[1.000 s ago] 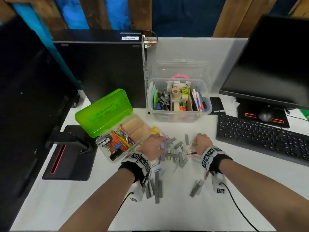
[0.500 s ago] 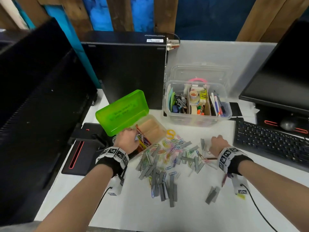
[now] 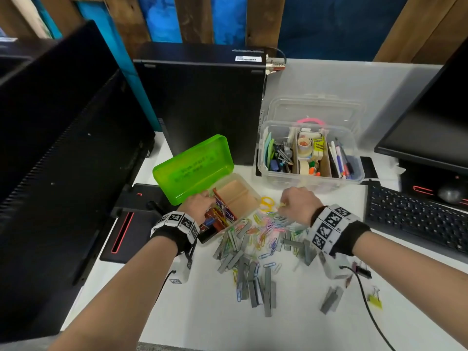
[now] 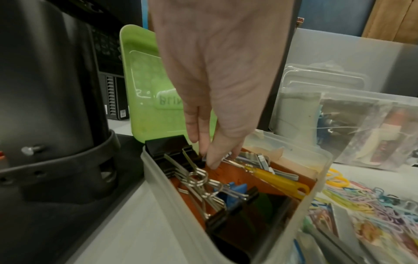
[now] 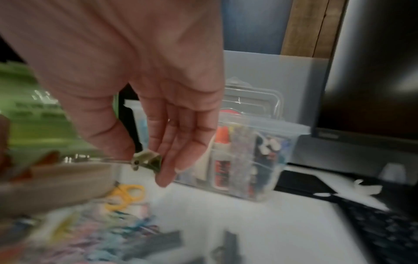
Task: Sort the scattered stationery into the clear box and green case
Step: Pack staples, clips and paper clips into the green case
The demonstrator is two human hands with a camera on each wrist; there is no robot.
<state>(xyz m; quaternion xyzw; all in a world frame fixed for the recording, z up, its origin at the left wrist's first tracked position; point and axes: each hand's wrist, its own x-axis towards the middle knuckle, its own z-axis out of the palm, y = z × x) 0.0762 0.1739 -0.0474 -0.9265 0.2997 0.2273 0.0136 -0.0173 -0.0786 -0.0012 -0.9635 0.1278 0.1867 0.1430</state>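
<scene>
Compared with one second earlier, the left hand is no longer over the paper clips; its fingertips now reach into the green case. The right hand has shifted from the right of the pile toward the green case and now pinches a small binder clip.

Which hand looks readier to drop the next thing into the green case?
Probably the right hand: it already pinches a small binder clip just beside the green case. The left hand has its fingertips down inside the case among the clips there; whether it holds anything is unclear.
</scene>
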